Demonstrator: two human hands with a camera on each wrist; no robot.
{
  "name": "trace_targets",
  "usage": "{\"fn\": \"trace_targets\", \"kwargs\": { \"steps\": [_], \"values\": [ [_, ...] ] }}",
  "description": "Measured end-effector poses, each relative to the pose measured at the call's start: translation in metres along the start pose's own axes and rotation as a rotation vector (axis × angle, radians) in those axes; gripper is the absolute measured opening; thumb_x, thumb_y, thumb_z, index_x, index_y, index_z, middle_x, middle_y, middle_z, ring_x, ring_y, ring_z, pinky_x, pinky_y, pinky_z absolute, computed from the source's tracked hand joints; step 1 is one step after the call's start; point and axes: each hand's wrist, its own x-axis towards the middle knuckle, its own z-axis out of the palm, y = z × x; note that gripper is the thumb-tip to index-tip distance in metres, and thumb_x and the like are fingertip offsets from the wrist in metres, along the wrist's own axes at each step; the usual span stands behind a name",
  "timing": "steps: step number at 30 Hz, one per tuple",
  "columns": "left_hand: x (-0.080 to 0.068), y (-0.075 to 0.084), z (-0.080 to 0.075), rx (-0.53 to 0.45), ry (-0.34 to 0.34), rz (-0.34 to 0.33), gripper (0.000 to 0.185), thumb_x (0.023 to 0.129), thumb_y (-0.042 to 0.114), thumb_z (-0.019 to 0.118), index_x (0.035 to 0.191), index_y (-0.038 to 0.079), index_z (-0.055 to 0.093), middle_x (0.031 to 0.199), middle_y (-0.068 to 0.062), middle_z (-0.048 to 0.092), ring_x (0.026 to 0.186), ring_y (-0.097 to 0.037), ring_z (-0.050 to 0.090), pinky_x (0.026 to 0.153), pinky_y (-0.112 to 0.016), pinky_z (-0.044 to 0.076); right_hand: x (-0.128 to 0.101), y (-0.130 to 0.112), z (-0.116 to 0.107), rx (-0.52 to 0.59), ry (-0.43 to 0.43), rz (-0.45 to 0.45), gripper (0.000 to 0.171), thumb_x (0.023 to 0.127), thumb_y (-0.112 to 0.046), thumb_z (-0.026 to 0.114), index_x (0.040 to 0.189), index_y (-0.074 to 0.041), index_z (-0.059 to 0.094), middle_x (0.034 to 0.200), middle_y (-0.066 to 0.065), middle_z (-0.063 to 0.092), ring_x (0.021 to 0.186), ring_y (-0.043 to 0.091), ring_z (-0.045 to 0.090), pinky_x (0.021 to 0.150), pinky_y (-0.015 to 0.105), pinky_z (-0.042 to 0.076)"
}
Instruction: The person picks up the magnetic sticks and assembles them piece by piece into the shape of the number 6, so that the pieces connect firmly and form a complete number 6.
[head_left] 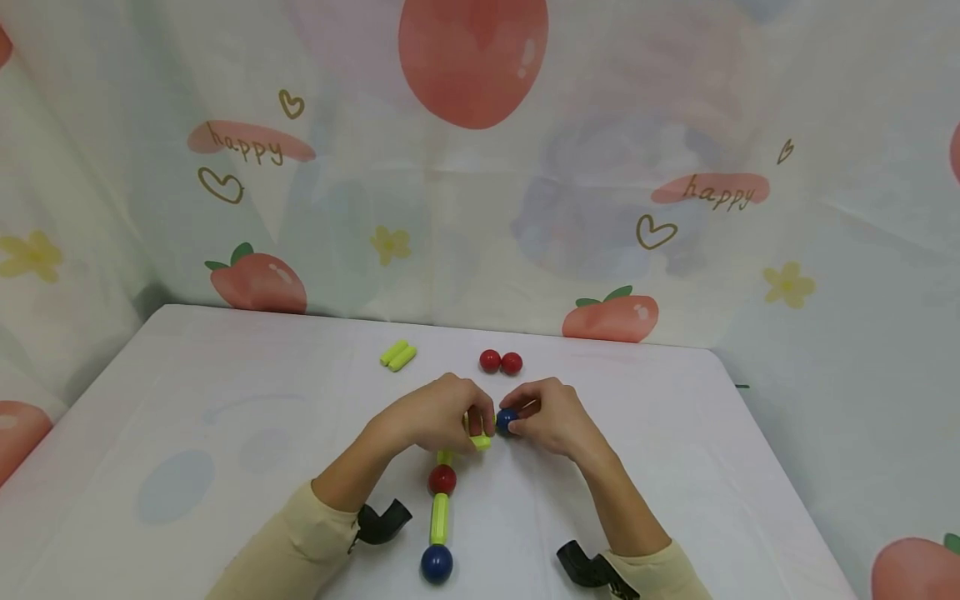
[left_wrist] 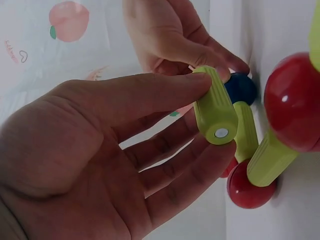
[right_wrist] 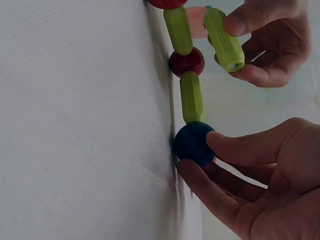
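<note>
My left hand (head_left: pixel 442 412) pinches a yellow-green magnetic rod (left_wrist: pixel 215 112) between thumb and fingers, a small metal disc showing at its end. Across from it, my right hand (head_left: pixel 553 421) holds a blue ball (right_wrist: pixel 192 145) by thumb and fingertips at the tabletop. That ball joins a rod (right_wrist: pixel 192 97), which meets a red ball (right_wrist: pixel 187 62). From there the chain runs on through another rod (right_wrist: pixel 178 31) to a second red ball (head_left: pixel 442 480), then a rod (head_left: pixel 439 518) and a blue ball (head_left: pixel 437 564) toward me. In the head view, my left hand covers the chain's bend.
Two loose yellow-green rods (head_left: pixel 398 356) lie side by side toward the back of the white table (head_left: pixel 225 367). Right of them sit two loose red balls (head_left: pixel 501 362). A patterned cloth (head_left: pixel 480 208) hangs behind the table. Black wrist mounts (head_left: pixel 384 522) stick out near both sleeves.
</note>
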Motion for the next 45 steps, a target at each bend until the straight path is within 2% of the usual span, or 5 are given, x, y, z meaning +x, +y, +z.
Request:
{"fn": "trace_targets", "kwargs": {
  "steps": [8,18,31,45],
  "values": [
    [0.003,0.003,0.01,-0.006,-0.075,0.039,0.02,0.084,0.003,0.083,0.099,0.016,0.078,0.081,0.004,0.067,0.073,-0.01,0.061,0.064,-0.022,0.053,-0.001,0.0,-0.002,0.009,-0.005,-0.031,0.02,0.086,-0.001,0.08,0.103,-0.012,0.08,0.095,0.003,0.077,0.086,0.017,0.071,0.078,0.034,0.059],
    [0.006,0.005,0.02,0.02,-0.156,0.055,0.016,0.086,0.007,0.083,0.093,0.02,0.078,0.08,0.007,0.067,0.071,-0.007,0.061,0.062,-0.023,0.053,0.0,0.0,-0.001,0.012,-0.006,-0.016,0.021,0.086,-0.001,0.08,0.104,-0.012,0.08,0.095,0.003,0.076,0.087,0.017,0.069,0.079,0.034,0.06],
    [0.007,0.006,0.027,0.097,-0.175,0.084,0.017,0.084,0.004,0.082,0.089,0.021,0.079,0.078,0.007,0.066,0.073,-0.004,0.057,0.063,-0.019,0.051,0.0,0.0,-0.001,0.009,-0.004,-0.009,0.021,0.087,0.0,0.079,0.104,-0.012,0.08,0.097,0.005,0.075,0.088,0.019,0.069,0.079,0.034,0.059],
    [0.005,0.007,0.027,0.105,-0.175,0.087,0.015,0.084,0.004,0.083,0.089,0.018,0.08,0.077,0.006,0.066,0.073,-0.004,0.057,0.063,-0.019,0.05,-0.002,-0.001,-0.002,0.015,-0.013,-0.012,0.021,0.087,0.0,0.078,0.106,-0.011,0.08,0.098,0.005,0.076,0.09,0.019,0.069,0.08,0.034,0.059]
  ]
}}
